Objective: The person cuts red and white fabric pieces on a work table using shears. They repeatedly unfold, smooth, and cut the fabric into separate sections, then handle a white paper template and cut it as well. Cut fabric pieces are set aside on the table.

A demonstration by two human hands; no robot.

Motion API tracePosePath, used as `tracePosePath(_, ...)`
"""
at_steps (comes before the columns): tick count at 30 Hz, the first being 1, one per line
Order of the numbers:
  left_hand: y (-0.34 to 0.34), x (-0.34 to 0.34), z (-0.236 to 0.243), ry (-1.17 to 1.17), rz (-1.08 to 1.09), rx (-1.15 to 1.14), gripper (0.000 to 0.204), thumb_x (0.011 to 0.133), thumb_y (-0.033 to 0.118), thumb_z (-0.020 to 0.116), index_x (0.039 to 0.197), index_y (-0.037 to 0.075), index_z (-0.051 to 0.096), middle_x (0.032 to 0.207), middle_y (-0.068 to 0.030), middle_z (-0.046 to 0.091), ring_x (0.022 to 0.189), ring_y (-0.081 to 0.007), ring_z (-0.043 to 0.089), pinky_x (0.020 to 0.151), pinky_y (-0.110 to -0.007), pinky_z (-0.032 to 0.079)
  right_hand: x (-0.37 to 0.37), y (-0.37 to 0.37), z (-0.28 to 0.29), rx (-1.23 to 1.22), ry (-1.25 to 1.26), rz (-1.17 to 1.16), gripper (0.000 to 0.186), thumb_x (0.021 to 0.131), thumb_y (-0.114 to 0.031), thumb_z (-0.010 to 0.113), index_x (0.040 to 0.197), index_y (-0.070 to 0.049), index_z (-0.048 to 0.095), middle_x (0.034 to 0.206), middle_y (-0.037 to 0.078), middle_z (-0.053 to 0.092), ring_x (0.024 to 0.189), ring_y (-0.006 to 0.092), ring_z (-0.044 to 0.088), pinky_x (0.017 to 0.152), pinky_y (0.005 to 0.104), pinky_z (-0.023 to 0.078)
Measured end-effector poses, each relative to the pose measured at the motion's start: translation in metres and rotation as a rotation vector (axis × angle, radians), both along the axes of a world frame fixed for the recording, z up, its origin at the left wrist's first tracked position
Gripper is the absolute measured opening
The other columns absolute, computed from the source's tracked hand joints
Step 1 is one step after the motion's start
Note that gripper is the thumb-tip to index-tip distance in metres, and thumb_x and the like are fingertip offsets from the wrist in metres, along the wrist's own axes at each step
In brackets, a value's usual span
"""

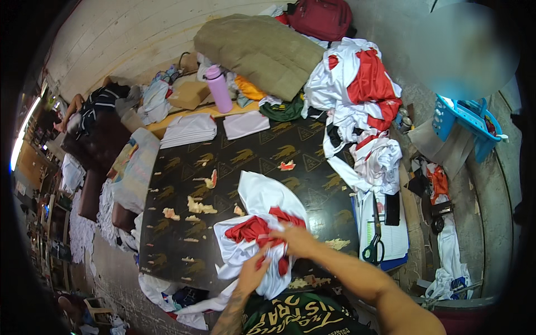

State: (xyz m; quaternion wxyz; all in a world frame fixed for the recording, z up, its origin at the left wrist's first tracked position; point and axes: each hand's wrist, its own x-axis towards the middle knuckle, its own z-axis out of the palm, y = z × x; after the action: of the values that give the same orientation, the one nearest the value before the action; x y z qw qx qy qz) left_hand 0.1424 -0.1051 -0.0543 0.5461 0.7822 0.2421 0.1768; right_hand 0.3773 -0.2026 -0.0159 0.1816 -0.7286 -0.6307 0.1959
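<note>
A crumpled white-and-red garment of smooth cloth lies on the near part of the dark table. Its red parts are bunched up in the middle, and one white panel spreads away from me. My right hand reaches in from the right, its fingers closed on the red cloth. Close beside it, my left hand pinches the near folds of the same garment. The fingertips of both hands are partly hidden in the cloth.
A big heap of white-and-red cloth covers the table's far right. Black scissors and a phone rest on papers at the right edge. Folded white cloths and a pink bottle are at the back. A blue basket stands beyond, right.
</note>
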Motion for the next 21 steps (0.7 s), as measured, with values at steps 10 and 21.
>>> tracePosePath(10, 0.124, 0.122, 0.236, 0.676, -0.702, 0.939, 0.035, 0.111, 0.029, 0.050, 0.137, 0.010, 0.065, 0.109, -0.0245, 0.074, 0.097, -0.0420, 0.075, 0.082, -0.053, 0.062, 0.433, -0.007, 0.278, 0.695, -0.573, -0.998, 0.074, 0.080, 0.001, 0.071, 0.152, -0.013, 0.056, 0.154, 0.026, 0.055, 0.136, 0.0448, 0.058, 0.112, 0.0494, 0.049)
tracePosePath(21, 0.143, 0.014, 0.091, 0.241, 0.529, 0.722, 0.106, 0.097, 0.059, 0.069, 0.172, 0.007, 0.017, 0.176, -0.0280, 0.014, 0.162, -0.0495, 0.016, 0.128, -0.069, 0.011, 0.089, -0.075, 0.053, 0.496, -0.158, -0.595, 0.061, 0.094, -0.010, 0.071, 0.152, -0.002, 0.055, 0.150, 0.021, 0.062, 0.143, 0.0446, 0.050, 0.125, 0.0537, 0.031)
